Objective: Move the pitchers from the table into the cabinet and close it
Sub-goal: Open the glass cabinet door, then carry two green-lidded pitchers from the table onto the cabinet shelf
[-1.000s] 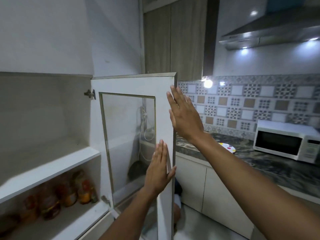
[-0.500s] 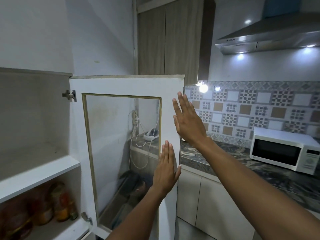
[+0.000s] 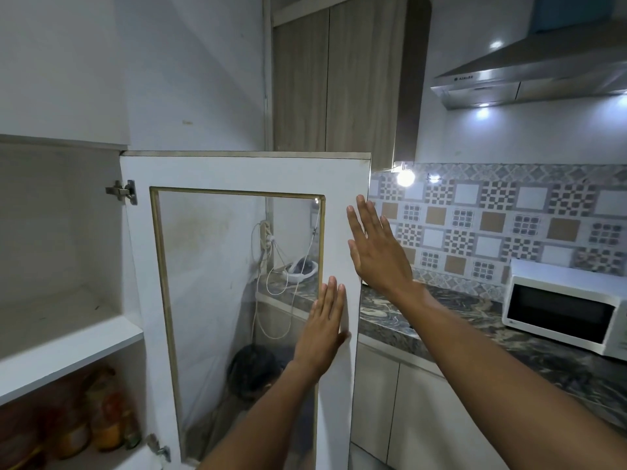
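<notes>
The white cabinet door with a glass pane hangs partly swung, hinged on its left side. My left hand lies flat on the door's right frame, low down, fingers together and pointing up. Higher on the same edge, my right hand presses flat with fingers spread. Neither hand holds anything. The open cabinet at left shows a bare upper shelf. On its lower shelf stand several orange and amber containers, blurred; I cannot tell whether they are the pitchers.
A dark marble counter runs along the right with a white microwave on it. Cables and a white appliance show through the glass. A range hood hangs above. White base cabinets sit below the counter.
The door has swung leftward toward the cabinet opening, now showing more of its face. Both flat hands have stayed on its right edge, moving with it.
</notes>
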